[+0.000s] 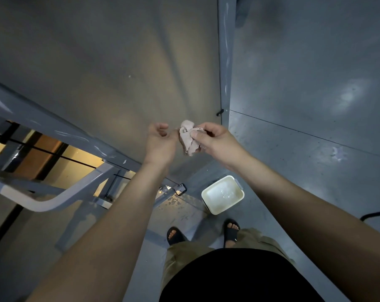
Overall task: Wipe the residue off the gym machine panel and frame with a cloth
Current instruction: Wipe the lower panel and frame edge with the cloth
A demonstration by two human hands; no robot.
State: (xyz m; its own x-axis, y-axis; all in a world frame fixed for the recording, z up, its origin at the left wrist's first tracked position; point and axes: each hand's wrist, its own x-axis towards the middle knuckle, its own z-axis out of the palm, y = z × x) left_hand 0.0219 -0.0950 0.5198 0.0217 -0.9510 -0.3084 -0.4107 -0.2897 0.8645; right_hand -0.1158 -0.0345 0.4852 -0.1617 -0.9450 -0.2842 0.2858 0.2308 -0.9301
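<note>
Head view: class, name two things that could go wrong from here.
The white rectangular tub of liquid stands ahead of the sandalled feet; a step forward could tip it. The crumpled pinkish cloth is bunched in the right hand, so it might smear the white streaks on the grey metal frame.

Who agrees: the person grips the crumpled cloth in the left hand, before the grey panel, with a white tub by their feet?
Wrong hand. The head view shows the right hand gripping the cloth; the left hand is open beside it. The panel and white tub are as stated.
</note>
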